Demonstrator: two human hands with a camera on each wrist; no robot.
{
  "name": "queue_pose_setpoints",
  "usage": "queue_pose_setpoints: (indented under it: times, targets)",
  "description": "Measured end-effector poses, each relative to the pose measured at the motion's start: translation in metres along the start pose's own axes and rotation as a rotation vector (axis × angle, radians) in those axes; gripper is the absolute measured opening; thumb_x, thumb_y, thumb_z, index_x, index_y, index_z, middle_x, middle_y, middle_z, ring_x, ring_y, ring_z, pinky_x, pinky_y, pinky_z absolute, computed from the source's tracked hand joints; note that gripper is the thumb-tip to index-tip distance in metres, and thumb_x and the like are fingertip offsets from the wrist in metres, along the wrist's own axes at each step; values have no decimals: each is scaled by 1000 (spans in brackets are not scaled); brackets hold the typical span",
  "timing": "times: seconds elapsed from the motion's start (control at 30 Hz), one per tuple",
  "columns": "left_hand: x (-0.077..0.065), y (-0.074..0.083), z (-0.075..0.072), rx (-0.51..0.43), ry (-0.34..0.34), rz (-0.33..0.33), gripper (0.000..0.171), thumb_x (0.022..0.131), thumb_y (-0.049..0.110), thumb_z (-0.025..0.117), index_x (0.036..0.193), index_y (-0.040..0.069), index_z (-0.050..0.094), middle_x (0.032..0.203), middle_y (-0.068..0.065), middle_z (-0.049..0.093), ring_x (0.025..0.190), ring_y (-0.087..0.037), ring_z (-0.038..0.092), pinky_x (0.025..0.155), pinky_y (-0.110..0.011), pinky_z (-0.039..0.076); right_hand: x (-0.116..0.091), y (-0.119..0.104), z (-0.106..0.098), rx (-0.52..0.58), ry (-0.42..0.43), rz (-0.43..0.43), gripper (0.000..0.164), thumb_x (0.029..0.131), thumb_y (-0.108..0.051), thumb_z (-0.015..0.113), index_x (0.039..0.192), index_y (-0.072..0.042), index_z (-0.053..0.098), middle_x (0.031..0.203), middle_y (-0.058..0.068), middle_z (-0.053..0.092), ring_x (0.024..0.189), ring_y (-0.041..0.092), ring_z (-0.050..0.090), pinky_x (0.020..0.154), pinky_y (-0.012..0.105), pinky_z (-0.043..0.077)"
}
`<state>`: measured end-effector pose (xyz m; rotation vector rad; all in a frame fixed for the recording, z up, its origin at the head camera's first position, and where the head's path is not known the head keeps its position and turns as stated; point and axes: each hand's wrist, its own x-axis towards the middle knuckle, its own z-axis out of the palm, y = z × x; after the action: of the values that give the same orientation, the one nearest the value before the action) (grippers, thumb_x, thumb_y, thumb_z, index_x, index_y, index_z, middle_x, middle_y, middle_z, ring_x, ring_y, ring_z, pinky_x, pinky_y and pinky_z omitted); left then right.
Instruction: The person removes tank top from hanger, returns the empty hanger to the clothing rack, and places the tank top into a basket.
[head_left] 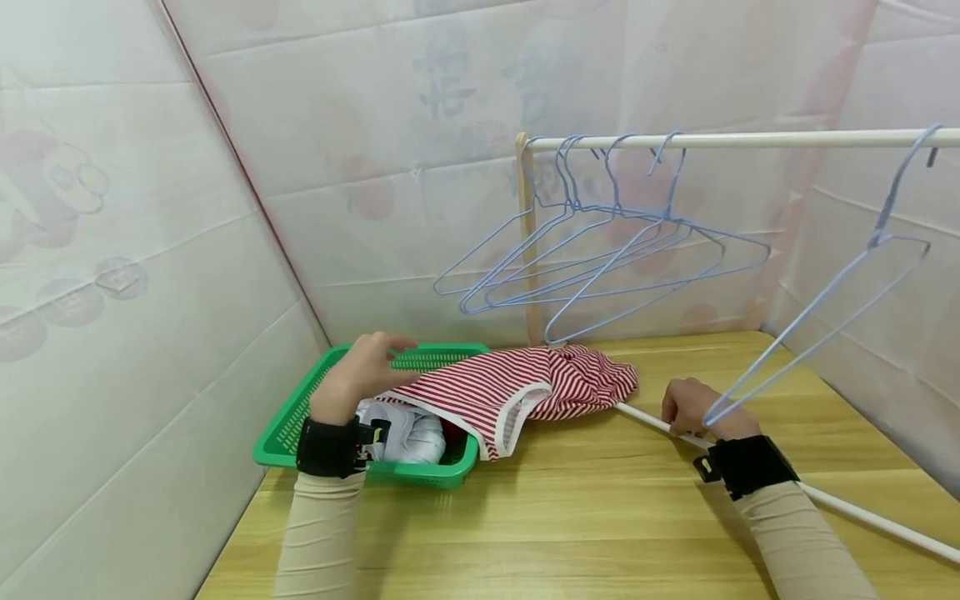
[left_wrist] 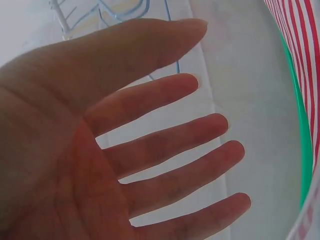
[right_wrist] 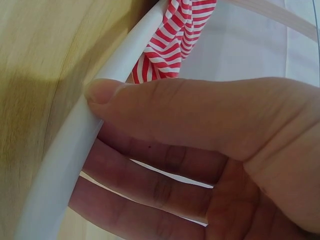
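Over the left part of a green plastic basket (head_left: 291,425), my left hand (head_left: 358,379) hovers with fingers spread and nothing in them. A red-and-white striped garment (head_left: 487,379) with white trim drapes from the basket onto the table, just right of that hand. White clothing (head_left: 408,433) lies inside the basket below it. My right hand (head_left: 692,407) holds a long white rod (head_left: 877,521) low over the table. In the right wrist view the thumb presses on the white rod (right_wrist: 60,155) from one side, with the fingers behind it. The rod's far end disappears beneath the striped garment.
Several blue wire hangers (head_left: 600,267) hang from a white rail (head_left: 765,140) on a wooden post (head_left: 527,275). One nearer hanger (head_left: 817,325) hangs at the right, overlapping the right hand in the head view. Pale sheet walls (head_left: 360,167) enclose the wooden table (head_left: 570,517).
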<state>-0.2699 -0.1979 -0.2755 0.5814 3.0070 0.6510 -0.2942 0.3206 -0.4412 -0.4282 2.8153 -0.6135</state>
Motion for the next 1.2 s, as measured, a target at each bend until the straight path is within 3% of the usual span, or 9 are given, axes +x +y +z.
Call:
queue_pose_setpoints:
  times: [0.2, 0.6, 0.73, 0.93, 1.2]
  targets:
    - [4, 14, 10, -30, -27, 31, 41, 94, 22, 76, 131, 5, 69, 137, -19, 67, 128, -44, 60, 102, -55, 54, 2, 2, 2, -14, 15, 2, 15, 77, 3, 82, 77, -11, 76, 72, 0, 68, 61, 15, 61, 52, 28, 53]
    - [12, 49, 32, 21, -70, 152, 38, 92, 18, 79, 128, 7, 72, 132, -12, 71, 125, -33, 65, 104, -47, 54, -12, -23, -8, 63, 2, 93, 11, 80, 4, 80, 86, -2, 73, 80, 7, 66, 69, 19, 61, 59, 30, 53]
    - [19, 65, 37, 15, -71, 173, 39, 90, 17, 80, 128, 7, 73, 132, -10, 72, 127, -30, 65, 105, -46, 54, -19, -28, -13, 94, 10, 98, 15, 81, 4, 79, 88, -1, 67, 82, 9, 62, 70, 21, 60, 60, 31, 52]
    - [31, 90, 44, 11, -92, 218, 42, 90, 17, 81, 129, 7, 72, 132, -9, 72, 127, -30, 65, 105, -44, 55, -19, -26, -14, 13, -10, 69, 9, 82, 1, 78, 87, -2, 70, 81, 7, 61, 67, 17, 59, 59, 29, 51]
    - [49, 116, 57, 19, -110, 216, 48, 87, 20, 84, 132, 8, 71, 133, -8, 72, 125, -27, 67, 105, -42, 55, -18, -25, -12, 8, -14, 68, 9, 83, 1, 75, 88, -4, 69, 85, 6, 60, 69, 17, 57, 59, 29, 50]
